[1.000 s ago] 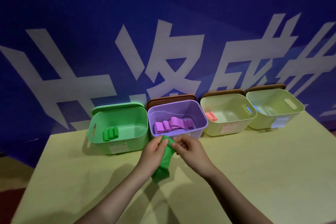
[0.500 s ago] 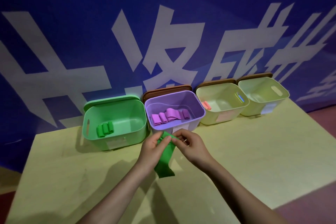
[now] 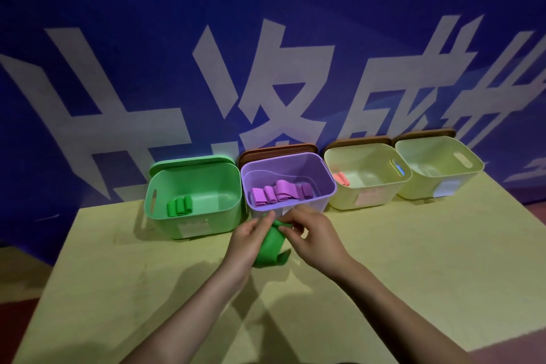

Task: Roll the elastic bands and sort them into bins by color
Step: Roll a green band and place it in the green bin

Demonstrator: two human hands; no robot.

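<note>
Landmark: purple bin (image 3: 323, 186), second from the left in a row of four along the far edge of the table (image 3: 413, 260).

- Table: pale yellow-green top, matte, crossed by the shadows of the arms.
- Backdrop (image 3: 266, 23): deep blue wall just behind the bins, with large white characters.
- Floor: dark red strips past the table's left and right edges.
- Green bin (image 3: 224, 216): just left of the purple bin, touching it; three green rolls (image 3: 179, 206) lie inside.
- Purple bin contents: several purple rolls (image 3: 280, 194).
- First pale bin (image 3: 369, 198): just right of the purple bin; pink roll (image 3: 341, 178) inside.
- Second pale bin (image 3: 443, 186): furthest right.
- Green band (image 3: 270, 248): in front of the purple bin, above the table, upper end partly rolled, lower end hanging loose.
- Left hand (image 3: 249, 241): fingers curled round the band's left side.
- Right hand (image 3: 313, 238): fingertips pinching the rolled upper end.
</note>
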